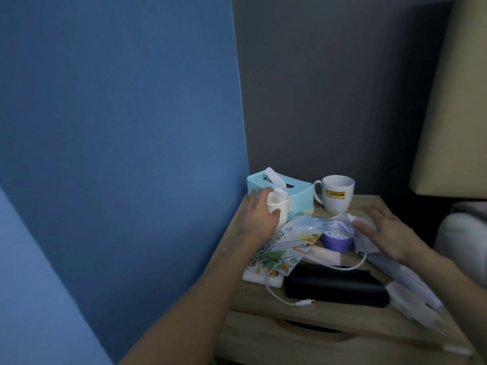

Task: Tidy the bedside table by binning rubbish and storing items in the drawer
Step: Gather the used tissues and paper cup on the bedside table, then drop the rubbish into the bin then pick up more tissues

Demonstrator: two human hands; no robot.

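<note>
On the wooden bedside table (369, 204), my left hand (257, 213) wraps around a white paper cup (280, 209) stuffed with crumpled tissue, in front of a light blue tissue box (379, 197). My right hand (387, 234) rests with spread fingers on a crumpled white tissue (342, 218) and a white cloth-like wad at the table's right. Between the hands lie a colourful plastic wrapper (287, 246) and a purple round tub (336, 241). The drawer (303, 335) below the tabletop looks closed.
A white mug (337, 194) with a yellow logo stands at the back. A black oblong case (334, 288), a white charging cable (287, 299) and a white flat box sit near the front edge. A blue wall is at left, bedding at right.
</note>
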